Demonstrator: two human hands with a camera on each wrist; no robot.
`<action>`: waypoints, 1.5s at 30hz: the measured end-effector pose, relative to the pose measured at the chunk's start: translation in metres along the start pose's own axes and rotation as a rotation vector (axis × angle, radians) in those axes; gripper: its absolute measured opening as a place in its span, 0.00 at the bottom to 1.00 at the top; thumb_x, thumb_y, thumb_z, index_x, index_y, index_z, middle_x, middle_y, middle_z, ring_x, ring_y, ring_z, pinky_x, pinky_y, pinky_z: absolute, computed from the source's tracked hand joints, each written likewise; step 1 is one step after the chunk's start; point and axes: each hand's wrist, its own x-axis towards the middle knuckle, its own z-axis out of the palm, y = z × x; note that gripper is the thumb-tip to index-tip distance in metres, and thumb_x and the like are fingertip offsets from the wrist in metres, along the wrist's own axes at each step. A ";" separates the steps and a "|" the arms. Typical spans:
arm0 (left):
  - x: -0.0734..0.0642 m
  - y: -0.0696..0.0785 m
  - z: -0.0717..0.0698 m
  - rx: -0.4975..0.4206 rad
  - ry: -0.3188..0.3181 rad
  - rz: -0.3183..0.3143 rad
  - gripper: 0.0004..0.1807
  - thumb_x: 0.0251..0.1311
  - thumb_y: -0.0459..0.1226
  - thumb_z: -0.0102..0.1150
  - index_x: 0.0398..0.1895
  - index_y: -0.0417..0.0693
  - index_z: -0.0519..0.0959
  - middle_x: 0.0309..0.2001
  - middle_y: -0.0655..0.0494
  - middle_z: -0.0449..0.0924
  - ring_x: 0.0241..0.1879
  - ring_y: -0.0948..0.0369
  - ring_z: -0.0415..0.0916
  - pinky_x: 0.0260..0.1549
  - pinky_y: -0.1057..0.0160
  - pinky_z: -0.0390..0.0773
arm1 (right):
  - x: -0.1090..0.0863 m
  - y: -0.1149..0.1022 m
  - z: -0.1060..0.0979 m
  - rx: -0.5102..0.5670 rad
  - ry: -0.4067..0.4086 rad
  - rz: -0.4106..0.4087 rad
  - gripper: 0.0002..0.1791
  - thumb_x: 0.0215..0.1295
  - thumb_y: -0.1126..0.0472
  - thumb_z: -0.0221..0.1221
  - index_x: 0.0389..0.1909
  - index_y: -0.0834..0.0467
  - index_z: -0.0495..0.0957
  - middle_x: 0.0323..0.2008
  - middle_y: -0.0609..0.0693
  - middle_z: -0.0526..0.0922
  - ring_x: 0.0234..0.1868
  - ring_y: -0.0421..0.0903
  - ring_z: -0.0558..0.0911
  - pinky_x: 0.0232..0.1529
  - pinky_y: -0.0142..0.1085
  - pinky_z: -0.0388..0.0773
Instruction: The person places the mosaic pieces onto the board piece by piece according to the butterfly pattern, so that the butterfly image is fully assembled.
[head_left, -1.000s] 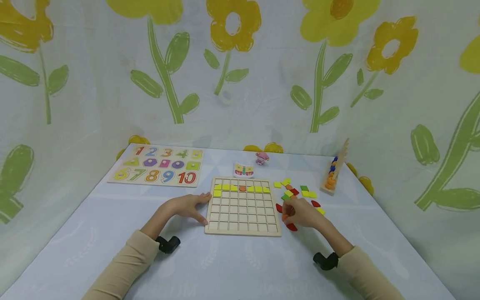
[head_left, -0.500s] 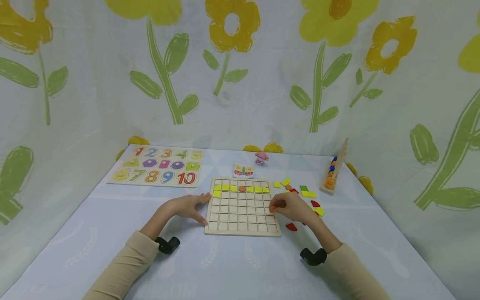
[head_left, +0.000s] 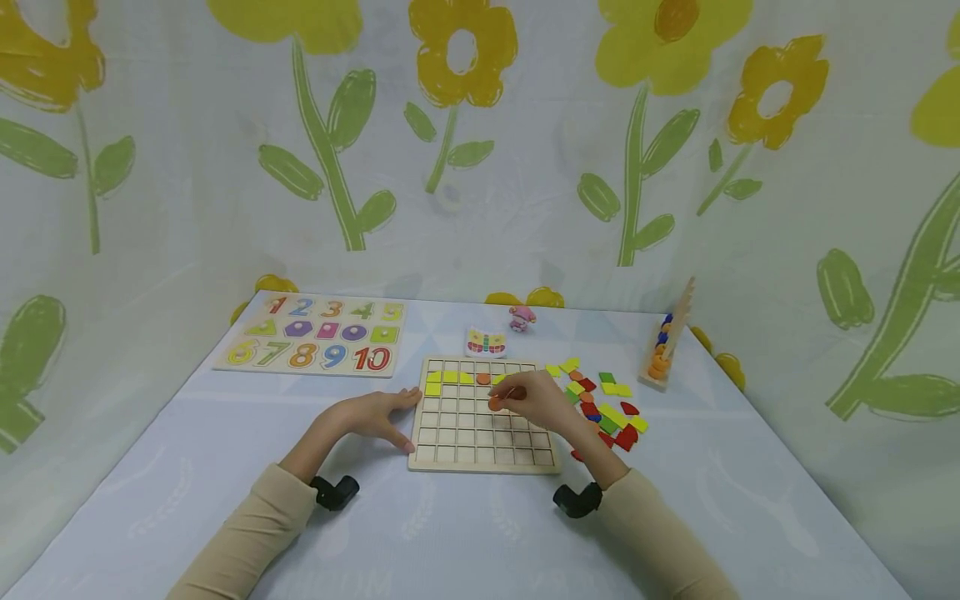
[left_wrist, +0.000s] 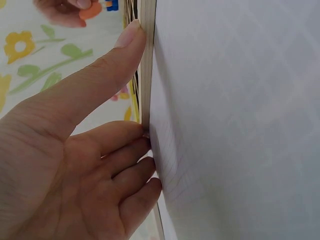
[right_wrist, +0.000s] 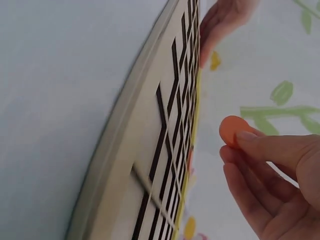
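A wooden grid board [head_left: 457,456] lies on the table, several yellow tiles [head_left: 450,377] and an orange disc [head_left: 483,378] sitting in its upper cells. Along its left edge rests my left hand [head_left: 371,414], thumb and fingers spread; the left wrist view shows the thumb [left_wrist: 107,75] and fingertips touching the board's side. Above the board's middle, my right hand [head_left: 538,402] pinches a second orange disc [right_wrist: 232,130] between thumb and fingers, apart from the grid. This hand hides some of the tiles and cells on the right.
Loose red, green, yellow and orange pieces [head_left: 615,412] are scattered right of the board. Behind it stand a butterfly pattern card [head_left: 486,342] and a small pink figure [head_left: 522,317]. A number puzzle [head_left: 307,354] lies back left; a wooden bead toy [head_left: 663,354] stands back right.
My right hand has moved left from the loose pieces to over the middle of the board, carrying the orange disc. My left hand has stayed at the board's left edge.
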 end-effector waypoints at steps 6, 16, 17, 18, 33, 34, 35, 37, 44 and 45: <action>0.000 -0.002 0.000 0.007 0.000 0.004 0.54 0.46 0.51 0.73 0.74 0.41 0.56 0.74 0.44 0.49 0.73 0.48 0.45 0.70 0.48 0.48 | 0.023 -0.009 0.017 0.034 -0.021 0.000 0.06 0.59 0.67 0.66 0.38 0.60 0.86 0.35 0.47 0.85 0.31 0.39 0.81 0.36 0.28 0.80; 0.001 -0.005 0.001 0.001 -0.006 0.000 0.55 0.47 0.52 0.73 0.74 0.41 0.55 0.75 0.44 0.49 0.74 0.48 0.44 0.69 0.47 0.49 | 0.060 -0.014 0.037 0.017 -0.064 0.061 0.05 0.59 0.66 0.66 0.37 0.58 0.86 0.34 0.45 0.85 0.34 0.40 0.80 0.40 0.29 0.79; 0.001 -0.005 0.000 0.000 -0.007 0.002 0.55 0.47 0.53 0.73 0.74 0.41 0.55 0.75 0.44 0.49 0.74 0.48 0.44 0.69 0.47 0.49 | 0.063 -0.015 0.038 0.011 -0.067 0.077 0.05 0.60 0.66 0.66 0.37 0.57 0.86 0.34 0.45 0.85 0.34 0.40 0.80 0.40 0.29 0.79; 0.002 -0.006 0.000 0.001 -0.007 0.005 0.55 0.46 0.53 0.73 0.74 0.41 0.55 0.75 0.44 0.49 0.74 0.48 0.44 0.69 0.47 0.49 | 0.065 -0.016 0.039 0.000 -0.068 0.087 0.05 0.60 0.66 0.65 0.36 0.57 0.86 0.34 0.45 0.85 0.34 0.40 0.80 0.40 0.29 0.79; 0.003 -0.005 -0.002 0.009 -0.017 0.008 0.56 0.46 0.54 0.73 0.74 0.43 0.55 0.75 0.44 0.48 0.73 0.47 0.45 0.69 0.45 0.49 | 0.084 -0.018 0.045 -0.076 -0.099 0.141 0.04 0.59 0.68 0.66 0.34 0.58 0.87 0.33 0.48 0.86 0.35 0.42 0.80 0.38 0.31 0.79; 0.003 -0.005 -0.002 0.008 -0.017 0.008 0.56 0.46 0.53 0.73 0.74 0.43 0.55 0.75 0.44 0.48 0.73 0.47 0.45 0.69 0.45 0.49 | 0.084 -0.018 0.045 -0.073 -0.105 0.150 0.04 0.59 0.67 0.66 0.34 0.58 0.87 0.33 0.48 0.86 0.36 0.42 0.80 0.38 0.31 0.79; 0.003 -0.005 -0.002 0.009 -0.018 0.008 0.56 0.46 0.54 0.73 0.74 0.43 0.55 0.75 0.44 0.48 0.73 0.47 0.45 0.69 0.45 0.49 | 0.084 -0.017 0.045 -0.072 -0.110 0.155 0.04 0.59 0.67 0.66 0.34 0.58 0.87 0.33 0.47 0.86 0.36 0.42 0.80 0.39 0.32 0.79; 0.003 -0.005 -0.002 0.010 -0.018 0.008 0.56 0.45 0.54 0.73 0.74 0.43 0.55 0.75 0.44 0.48 0.73 0.47 0.45 0.69 0.45 0.49 | 0.083 -0.016 0.045 -0.066 -0.120 0.161 0.05 0.59 0.66 0.66 0.36 0.59 0.88 0.34 0.48 0.87 0.37 0.42 0.81 0.39 0.32 0.79; 0.003 -0.004 -0.001 0.011 -0.016 0.009 0.56 0.46 0.53 0.73 0.74 0.42 0.55 0.74 0.43 0.49 0.73 0.47 0.45 0.69 0.45 0.49 | 0.081 -0.015 0.046 -0.078 -0.126 0.155 0.08 0.59 0.66 0.67 0.40 0.60 0.87 0.35 0.49 0.87 0.36 0.43 0.81 0.39 0.31 0.80; 0.003 -0.004 -0.001 0.012 -0.016 0.009 0.56 0.46 0.53 0.73 0.74 0.42 0.55 0.74 0.43 0.49 0.73 0.47 0.45 0.69 0.45 0.49 | 0.080 -0.015 0.046 -0.079 -0.126 0.159 0.09 0.59 0.66 0.67 0.41 0.60 0.87 0.35 0.50 0.87 0.36 0.43 0.81 0.40 0.31 0.80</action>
